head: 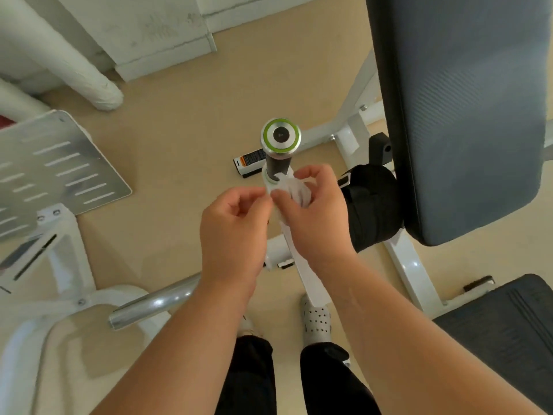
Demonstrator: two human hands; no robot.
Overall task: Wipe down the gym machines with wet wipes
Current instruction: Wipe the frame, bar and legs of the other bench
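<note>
Head view: beige floor [179, 121] beneath white gym machine [414, 265].

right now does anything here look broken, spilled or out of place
Nothing spilled or askew; the wipe is simply bunched up. The only blemish is grey scuffing on the white wall beyond the handle.

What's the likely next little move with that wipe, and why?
Probably opening the wet wipe out and closing it round the black handle grip. The left hand and right hand both pinch the bunched wipe right by that grip, which looks mostly uncovered.
</note>
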